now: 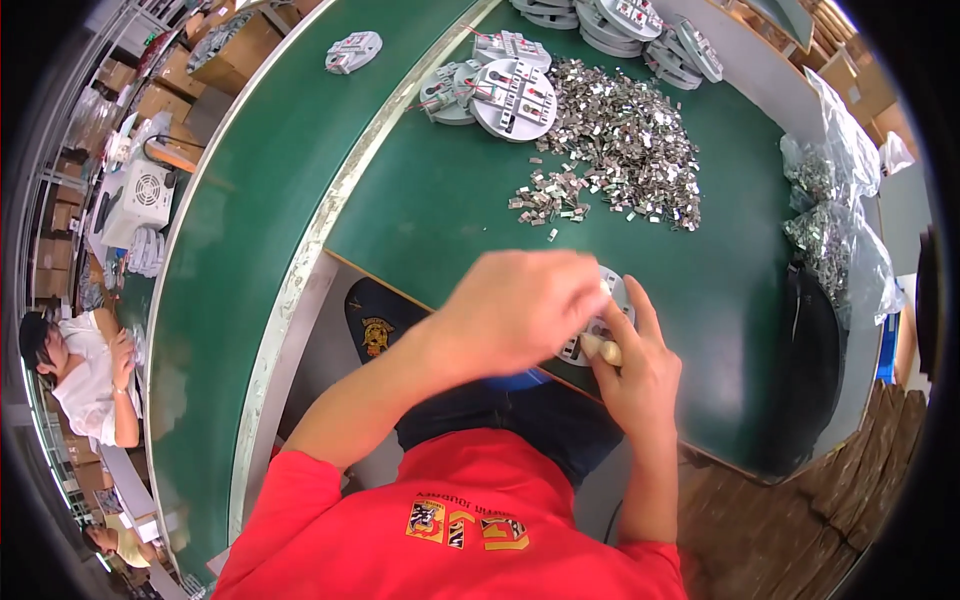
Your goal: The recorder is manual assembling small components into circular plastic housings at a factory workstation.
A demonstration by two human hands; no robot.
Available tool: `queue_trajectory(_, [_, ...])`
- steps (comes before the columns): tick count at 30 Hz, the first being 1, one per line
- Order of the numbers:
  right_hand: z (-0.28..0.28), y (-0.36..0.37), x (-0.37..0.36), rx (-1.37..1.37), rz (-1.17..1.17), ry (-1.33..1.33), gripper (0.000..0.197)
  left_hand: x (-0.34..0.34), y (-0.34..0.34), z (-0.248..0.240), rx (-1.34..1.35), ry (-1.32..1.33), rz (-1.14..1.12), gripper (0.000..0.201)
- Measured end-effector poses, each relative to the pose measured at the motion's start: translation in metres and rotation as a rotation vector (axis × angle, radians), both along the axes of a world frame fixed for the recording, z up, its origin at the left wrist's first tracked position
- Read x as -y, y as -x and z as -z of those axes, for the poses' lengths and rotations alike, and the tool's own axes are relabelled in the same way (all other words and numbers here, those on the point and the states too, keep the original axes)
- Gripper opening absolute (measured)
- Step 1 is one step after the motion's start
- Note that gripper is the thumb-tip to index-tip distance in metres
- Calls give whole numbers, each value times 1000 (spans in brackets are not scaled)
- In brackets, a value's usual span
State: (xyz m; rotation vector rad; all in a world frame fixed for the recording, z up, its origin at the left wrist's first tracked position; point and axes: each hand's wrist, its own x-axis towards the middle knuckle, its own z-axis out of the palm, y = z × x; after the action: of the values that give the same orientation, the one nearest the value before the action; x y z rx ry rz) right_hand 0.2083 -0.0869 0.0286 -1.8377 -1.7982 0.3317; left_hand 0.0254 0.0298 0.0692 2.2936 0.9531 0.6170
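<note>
A round whitish plastic base (pixel 576 350) with dark slots lies at the near edge of the green bench, partly covered by my hands. My right hand (pixel 640 372) grips its right side, with fingers along the rim and the thumb near the front. Pale finger covers (pixel 606 350) show on that hand. Above the disc, my left hand (pixel 525 303) is closed, fingertips pinched together over its upper part; whatever they hold is hidden. Beyond my hands spreads a heap of small shiny metal pieces (pixel 630 140), with a smaller cluster (pixel 550 195) at its near left.
Assembled round bases (pixel 515 98) with red wires are stacked behind the heap, and more (pixel 615 22) stand farther back. One base (pixel 353 52) sits on the green strip past the pale rail (pixel 330 210). Plastic bags (pixel 835 230) of metal parts line the right wall. Co-workers (pixel 95 375) are far left.
</note>
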Motion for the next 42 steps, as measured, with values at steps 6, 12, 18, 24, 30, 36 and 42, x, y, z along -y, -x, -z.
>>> queue_trajectory(6, [-1,3,-2,16,24,16,52,-44,9,51,51,-332,-59,14])
queue_trajectory(12, [-8,5,-12,55,18,11,48,-48,7,68,144,-402,-125,10])
queue_trajectory(18, [-28,10,-50,-356,-55,-305,40,-19,15,37,622,384,-129,13])
queue_trajectory(24, [-40,36,-53,-606,-54,-282,26,0,12,21,917,722,21,15])
queue_trajectory(30, [-38,37,-50,-719,50,-241,13,8,13,29,1009,838,-16,15])
queue_trajectory(36, [-27,19,-39,-630,87,-121,8,15,19,52,520,64,-108,20])
queue_trajectory(42, [-19,21,-38,-672,79,70,5,13,15,67,464,58,-90,19])
